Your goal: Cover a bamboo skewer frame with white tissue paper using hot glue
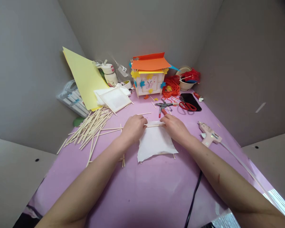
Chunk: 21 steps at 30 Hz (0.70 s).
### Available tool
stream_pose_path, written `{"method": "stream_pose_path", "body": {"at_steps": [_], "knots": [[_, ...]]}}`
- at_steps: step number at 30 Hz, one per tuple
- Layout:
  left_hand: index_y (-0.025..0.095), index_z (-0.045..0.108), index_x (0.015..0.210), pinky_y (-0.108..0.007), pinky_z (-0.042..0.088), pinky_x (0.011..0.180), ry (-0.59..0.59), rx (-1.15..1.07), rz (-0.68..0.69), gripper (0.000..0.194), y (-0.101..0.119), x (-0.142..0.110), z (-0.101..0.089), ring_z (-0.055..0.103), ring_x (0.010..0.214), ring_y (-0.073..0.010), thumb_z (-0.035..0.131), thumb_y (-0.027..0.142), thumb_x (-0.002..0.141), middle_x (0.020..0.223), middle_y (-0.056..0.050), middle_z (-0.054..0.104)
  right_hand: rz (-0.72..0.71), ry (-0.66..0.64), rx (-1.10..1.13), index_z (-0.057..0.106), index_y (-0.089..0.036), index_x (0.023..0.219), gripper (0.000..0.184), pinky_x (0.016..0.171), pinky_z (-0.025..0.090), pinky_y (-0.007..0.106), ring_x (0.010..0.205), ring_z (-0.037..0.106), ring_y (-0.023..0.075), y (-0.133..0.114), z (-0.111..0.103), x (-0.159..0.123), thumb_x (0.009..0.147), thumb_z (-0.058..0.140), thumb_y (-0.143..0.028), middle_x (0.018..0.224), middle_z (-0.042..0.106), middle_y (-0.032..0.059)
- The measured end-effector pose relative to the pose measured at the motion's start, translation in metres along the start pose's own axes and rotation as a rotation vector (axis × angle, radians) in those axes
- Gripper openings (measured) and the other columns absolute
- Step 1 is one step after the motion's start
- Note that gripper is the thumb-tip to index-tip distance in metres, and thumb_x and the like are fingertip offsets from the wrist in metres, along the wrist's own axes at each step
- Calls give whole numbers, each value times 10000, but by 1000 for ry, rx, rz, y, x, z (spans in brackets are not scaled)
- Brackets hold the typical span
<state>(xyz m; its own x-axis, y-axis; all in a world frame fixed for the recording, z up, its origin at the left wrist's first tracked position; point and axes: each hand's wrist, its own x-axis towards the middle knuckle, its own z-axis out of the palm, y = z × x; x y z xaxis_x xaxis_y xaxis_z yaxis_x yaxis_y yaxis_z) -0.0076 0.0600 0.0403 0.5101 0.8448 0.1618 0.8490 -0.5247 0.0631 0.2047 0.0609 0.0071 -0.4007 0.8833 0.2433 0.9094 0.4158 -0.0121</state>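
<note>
A white paper sheet [155,142] lies on the purple table [156,190] over a frame of thin wooden sticks whose ends stick out at the near corners. Along the sheet's far edge lies a wooden stick [154,125]. My left hand [133,127] pinches that stick's left end with curled fingers. At the stick's right end my right hand [174,126] presses down, fingers also curled.
A pile of loose sticks [92,126] lies at left, by a finished white panel [115,98] and yellow paper [85,76]. Behind stand a paper house with orange roof [149,74], pliers [163,107], red scissors [187,106], a phone [191,99]. A glue gun [210,134] lies right.
</note>
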Motion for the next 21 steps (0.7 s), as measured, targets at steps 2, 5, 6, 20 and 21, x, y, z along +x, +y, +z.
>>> {"method": "stream_pose_path", "body": {"at_steps": [2,5,6,20,21], "knots": [[165,704,911,-346,452,806,-49,40,43,176,-2,9,5,606,922,-243,542,142,847,933,-81,671,52,30,34,660,-173,995,181,741,384,298,917,578,212,9,-9,-3,895,514,-134,1012,646,85],[161,696,826,-337,446,756,-95,87,79,174,-1,14,16,607,863,-237,524,143,846,859,-83,661,122,39,110,682,-176,898,169,740,383,304,882,580,217,18,-14,-6,894,516,-144,923,660,81],[156,689,812,-338,444,739,-98,98,79,184,0,14,19,607,842,-236,511,148,856,839,-87,657,128,32,140,684,-177,880,172,743,386,303,876,581,214,19,-12,-7,895,515,-146,907,663,79],[143,638,912,-316,439,718,-97,110,23,215,1,10,36,579,826,-218,425,120,924,858,-82,613,86,47,280,703,-176,825,195,783,413,298,878,548,203,6,20,3,896,524,-150,857,642,67],[142,635,919,-314,440,718,-102,102,15,219,1,10,36,577,827,-217,418,117,926,862,-84,610,87,35,270,704,-173,822,199,785,409,297,876,547,202,5,19,3,897,521,-148,855,641,68]]}}
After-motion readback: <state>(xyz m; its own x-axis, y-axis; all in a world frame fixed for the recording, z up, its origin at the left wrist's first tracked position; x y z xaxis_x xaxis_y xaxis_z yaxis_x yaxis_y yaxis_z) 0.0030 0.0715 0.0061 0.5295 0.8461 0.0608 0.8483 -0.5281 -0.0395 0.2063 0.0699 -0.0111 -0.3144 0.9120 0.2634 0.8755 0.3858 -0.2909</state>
